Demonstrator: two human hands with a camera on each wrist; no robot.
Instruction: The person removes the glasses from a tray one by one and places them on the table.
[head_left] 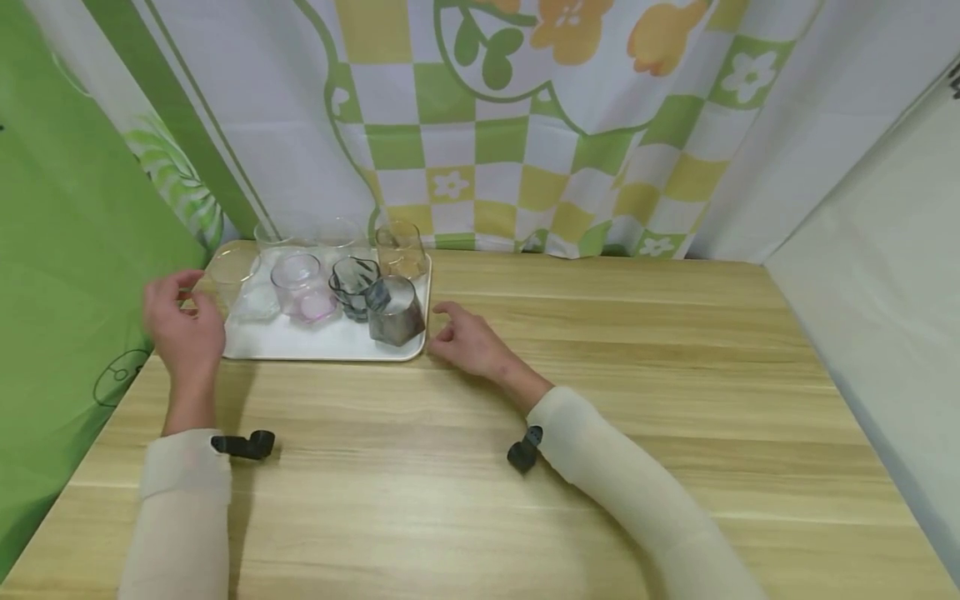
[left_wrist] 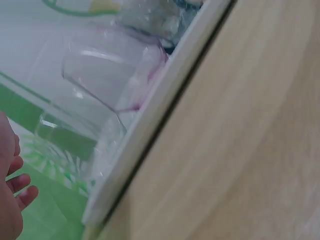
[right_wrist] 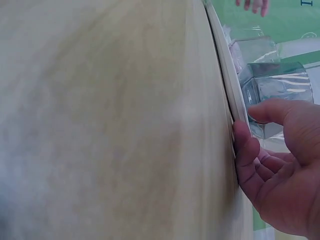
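Note:
A white tray [head_left: 322, 343] lies on the table and carries several drinking glasses. At its front stand a clear glass [head_left: 255, 302], a pink-tinted glass [head_left: 296, 285], a ridged grey glass [head_left: 351, 292] and a smoky faceted glass [head_left: 397, 323]. Behind them is an amber glass [head_left: 401, 250], with faint clear ones alongside. My left hand [head_left: 185, 323] is beside the tray's left end, fingers loosely bent and holding nothing. At the right end is my right hand [head_left: 474, 343]; its bent fingertips [right_wrist: 241, 131] meet the rim in the right wrist view, and the thumb is apart from them.
The wooden table [head_left: 600, 400] extends to the front and right. A checked, flowered curtain [head_left: 495, 150] hangs behind the tray. Green cloth [head_left: 67, 208] borders the left side, and a pale panel [head_left: 885, 217] stands on the right.

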